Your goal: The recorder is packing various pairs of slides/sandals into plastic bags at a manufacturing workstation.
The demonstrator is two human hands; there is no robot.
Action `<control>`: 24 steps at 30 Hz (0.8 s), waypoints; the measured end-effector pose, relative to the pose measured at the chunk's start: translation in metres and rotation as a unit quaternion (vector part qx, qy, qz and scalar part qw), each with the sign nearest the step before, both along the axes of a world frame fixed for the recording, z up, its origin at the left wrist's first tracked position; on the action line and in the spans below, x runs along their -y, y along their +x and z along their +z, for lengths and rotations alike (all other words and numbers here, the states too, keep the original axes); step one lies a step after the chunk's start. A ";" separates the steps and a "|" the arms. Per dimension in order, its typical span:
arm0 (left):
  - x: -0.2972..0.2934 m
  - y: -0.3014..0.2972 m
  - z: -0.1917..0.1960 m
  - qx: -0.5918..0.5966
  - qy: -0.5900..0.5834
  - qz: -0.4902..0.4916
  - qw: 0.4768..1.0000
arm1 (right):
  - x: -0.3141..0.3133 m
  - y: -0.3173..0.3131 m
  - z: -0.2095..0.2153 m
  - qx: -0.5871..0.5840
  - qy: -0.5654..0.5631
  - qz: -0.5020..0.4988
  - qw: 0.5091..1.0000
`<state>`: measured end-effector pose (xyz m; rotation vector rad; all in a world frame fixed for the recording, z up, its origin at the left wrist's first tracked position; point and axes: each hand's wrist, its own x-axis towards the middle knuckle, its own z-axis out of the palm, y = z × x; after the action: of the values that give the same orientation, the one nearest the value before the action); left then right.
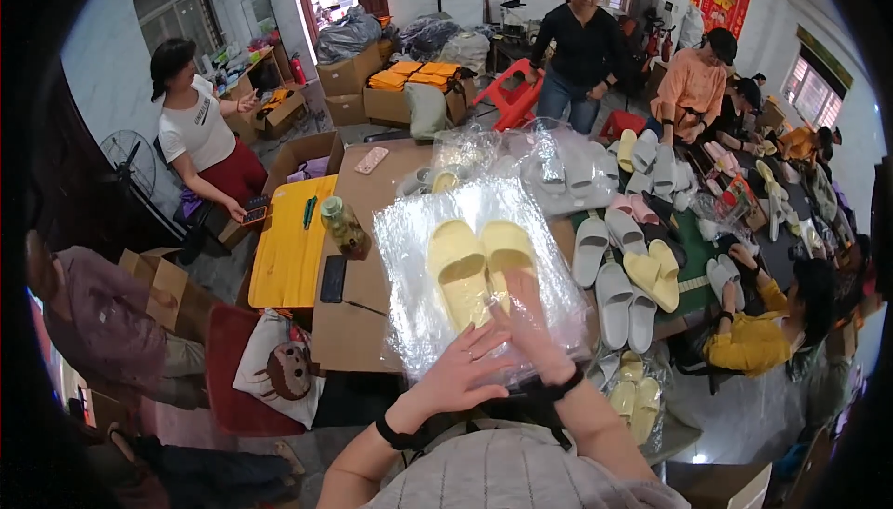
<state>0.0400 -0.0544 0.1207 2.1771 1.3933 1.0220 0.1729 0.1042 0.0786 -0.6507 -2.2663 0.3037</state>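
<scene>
A pair of pale yellow slide slippers [459,272] lies side by side, toes away from me, on a stack of clear, shiny plastic bags [409,309]. Over the heel half of the right slipper [509,241], my right hand [532,318] reaches with its fingers stretched along the footbed. Film glare blurs the fingertips, and I cannot tell whether the hand is inside a bag. My left hand [473,358] is spread just below the left slipper's heel, its fingertips near the right thumb and against the film.
Left of the stack are a phone [331,279], a jar [342,228] and a yellow-orange sheet pile [291,248]. Grey slippers [612,304] and more yellow ones [654,272] crowd the right. Bagged slippers [567,169] lie beyond. Several people stand or sit around.
</scene>
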 end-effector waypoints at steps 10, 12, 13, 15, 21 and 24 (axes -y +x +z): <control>-0.020 -0.048 -0.059 0.046 0.004 0.321 0.946 | 0.054 0.127 0.098 0.110 -0.567 0.353 0.736; -0.024 -0.048 -0.063 0.021 0.003 0.372 0.928 | 0.049 0.119 0.104 -0.028 -0.508 0.271 0.817; -0.031 -0.044 -0.060 0.020 -0.014 0.371 0.928 | 0.044 0.105 0.103 -0.017 -0.479 0.134 0.868; -0.036 -0.046 -0.072 0.016 -0.024 0.371 0.928 | 0.021 0.056 0.096 -0.025 -0.325 0.016 0.945; -0.056 -0.044 -0.075 0.105 -0.056 0.329 0.937 | -0.037 -0.028 0.009 0.057 -0.161 -0.098 0.980; -0.058 -0.049 -0.097 0.193 -0.060 0.314 0.928 | -0.041 -0.053 -0.009 0.145 -0.125 -0.115 0.975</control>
<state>-0.0088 0.0032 0.0234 1.3450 1.9233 1.4325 0.1201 0.1450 0.0694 -1.1451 -2.4162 0.4046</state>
